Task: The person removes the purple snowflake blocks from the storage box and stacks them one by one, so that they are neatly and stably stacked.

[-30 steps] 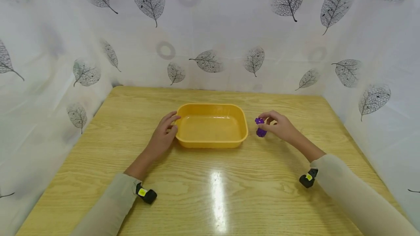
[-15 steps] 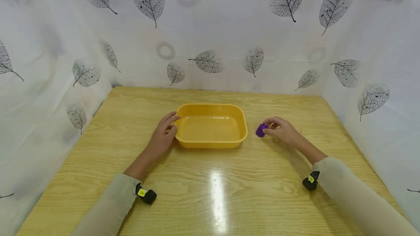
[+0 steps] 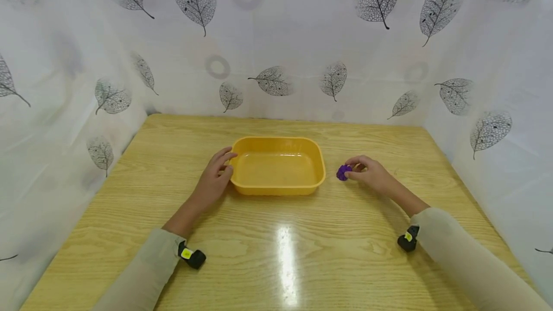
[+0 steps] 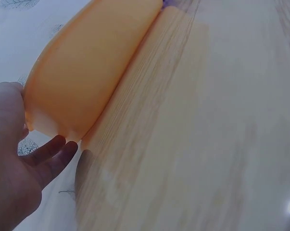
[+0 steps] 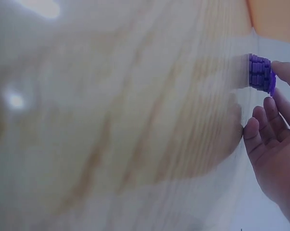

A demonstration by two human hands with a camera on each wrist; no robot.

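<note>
Right of the yellow tray, a short stack of purple notched plastic discs sits on the table. My right hand pinches the top disc between thumb and forefinger; in the right wrist view this disc lies against the stack, and the other fingers are loosely bent. At the tray's left end, my left hand rests with relaxed fingers touching the rim and outer wall. The left wrist view shows the fingertips close against the tray's wall.
A wooden table bears everything. A white curtain printed with leaves hangs behind it and on both sides. Each sleeve cuff carries a small black camera, one on the left and one on the right.
One second ago the right hand held a purple disc tilted up above the others. It has come down and slightly nearer, onto the stack. The left hand and tray stay in place.
</note>
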